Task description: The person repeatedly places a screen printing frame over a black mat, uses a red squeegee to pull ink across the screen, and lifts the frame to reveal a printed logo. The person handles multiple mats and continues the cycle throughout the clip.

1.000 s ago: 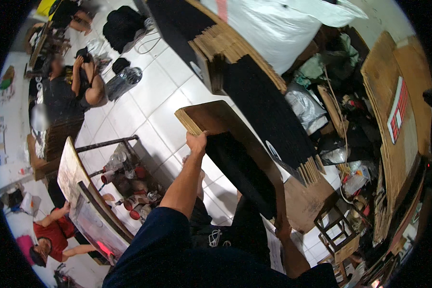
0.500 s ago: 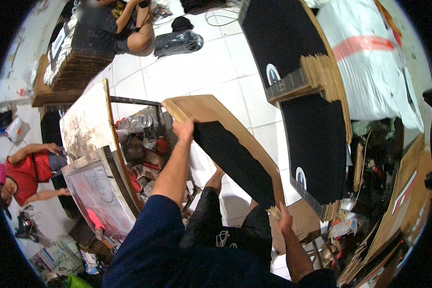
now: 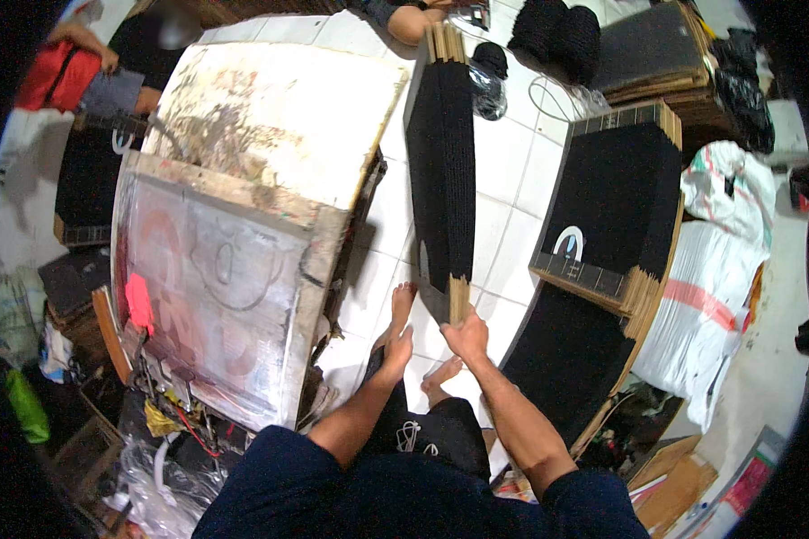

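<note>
A bundle of thin boards with a black face and pale edges (image 3: 445, 171) stands upright on its long edge and extends away from me over the tiled floor. My right hand (image 3: 466, 334) grips its near end, fingers closed round the pale board edges. My left hand (image 3: 395, 349) is beside it, lower left of that end and apart from it, with nothing in it and fingers loosely extended. My bare feet show on the tiles around the hands.
A worktable with a stained white board (image 3: 261, 108) and hinged mesh frame (image 3: 220, 278) occupies the left. Stacks of black boards (image 3: 602, 189) and white sacks (image 3: 683, 305) line the right. A seated person's leg (image 3: 406, 25) shows ahead; a person in red (image 3: 58, 76) is upper left.
The bundle has swung from slanting across my body to standing lengthwise ahead of me. My left hand has let go and dropped back. The view has turned, bringing the worktable fully into sight.
</note>
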Motion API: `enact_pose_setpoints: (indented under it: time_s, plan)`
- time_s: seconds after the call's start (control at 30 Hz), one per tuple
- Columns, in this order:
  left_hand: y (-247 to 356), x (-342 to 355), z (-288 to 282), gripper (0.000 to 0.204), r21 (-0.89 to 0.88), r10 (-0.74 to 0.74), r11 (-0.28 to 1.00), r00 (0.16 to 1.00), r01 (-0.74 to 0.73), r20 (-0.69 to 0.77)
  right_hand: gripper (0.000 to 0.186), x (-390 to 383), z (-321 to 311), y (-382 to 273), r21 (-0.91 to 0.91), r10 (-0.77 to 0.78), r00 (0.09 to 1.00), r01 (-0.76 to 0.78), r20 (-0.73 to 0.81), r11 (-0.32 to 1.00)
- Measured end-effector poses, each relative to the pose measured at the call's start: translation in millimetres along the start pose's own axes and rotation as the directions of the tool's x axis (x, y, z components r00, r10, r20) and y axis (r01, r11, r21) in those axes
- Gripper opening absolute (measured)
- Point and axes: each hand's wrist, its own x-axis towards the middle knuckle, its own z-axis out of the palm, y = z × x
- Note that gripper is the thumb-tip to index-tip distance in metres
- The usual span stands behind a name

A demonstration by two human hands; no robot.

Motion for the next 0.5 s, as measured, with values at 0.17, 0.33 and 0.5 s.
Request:
enact_pose_setpoints:
  time_s: [0.17, 0.33, 0.5]
  plan:
    - [-61.4, -25.9, -47.5, 0.065, -0.292, -0.15, 0.943, 0.987, 0.162, 0.065, 0.063, -0.1, 69.2, -82.4, 0.119, 0.029, 0.999, -0.027, -0.016, 0.992]
    - [-93.5, -20.5, -91.5, 0.055, -0.36, -0.134, 0.922, 0.99, 0.144, 0.053, 0.085, -19.5, 168.0, -115.1, 0.104, 0.221, 0.971, -0.23, 0.09, 0.968]
    - [-113.8, -6.6, -107.9, 0.045, -0.502, -0.255, 0.844, 0.965, 0.189, -0.066, 0.097, -26.2, 205.0, -138.9, 0.139, 0.125, 0.989, -0.134, 0.073, 0.981]
